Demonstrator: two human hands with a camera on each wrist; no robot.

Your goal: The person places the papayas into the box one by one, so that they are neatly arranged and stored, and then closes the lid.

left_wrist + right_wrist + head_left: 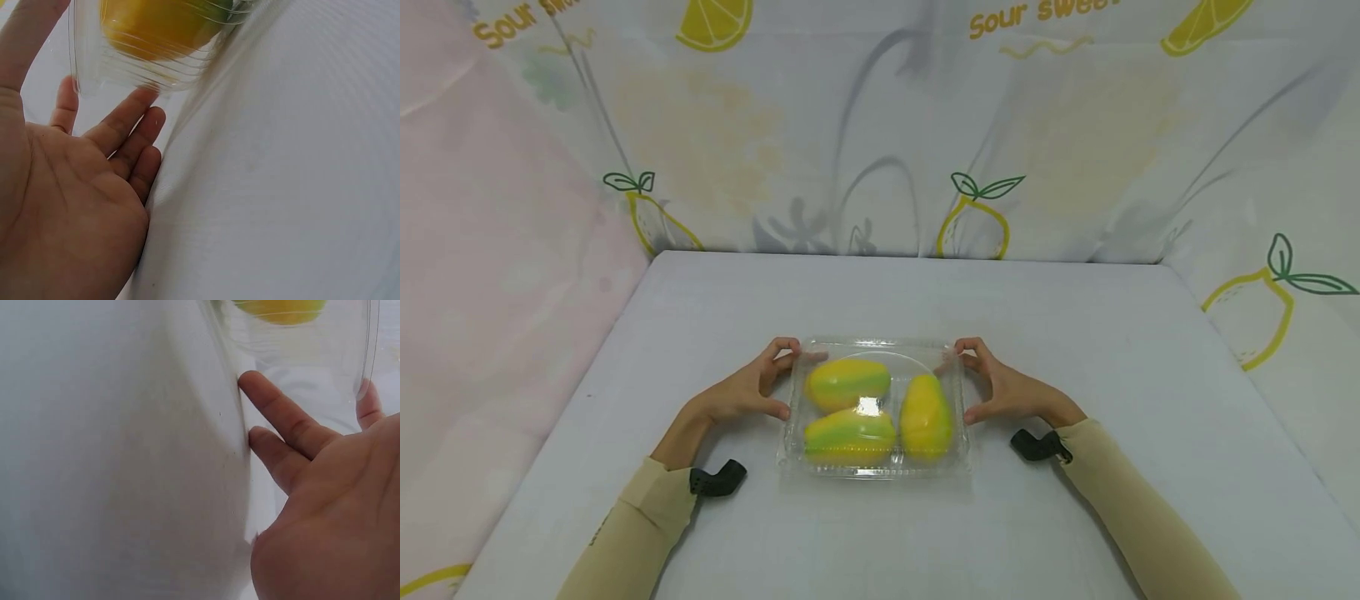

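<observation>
A clear plastic clamshell box [874,343] lies in the middle of the table with its lid down. Through the lid show three oblong yellow-green fruits: one at the back left [847,383], one at the front left [850,437] and one upright at the right [927,417]. My left hand [741,392] holds the box's left side, thumb near the middle and fingers bent at the back corner. On the opposite side my right hand [1015,392] holds it the same way. In both wrist views fingertips reach the clear rim, while the lower fingers spread close to the table.
The box rests on a white-covered table [880,542]. Behind the table's far edge hangs a white cloth [812,125] printed with lemons, with a pinkish cloth [512,250] at the left. Black curved pieces [718,479] stick out from both beige sleeves [632,533] at the wrists.
</observation>
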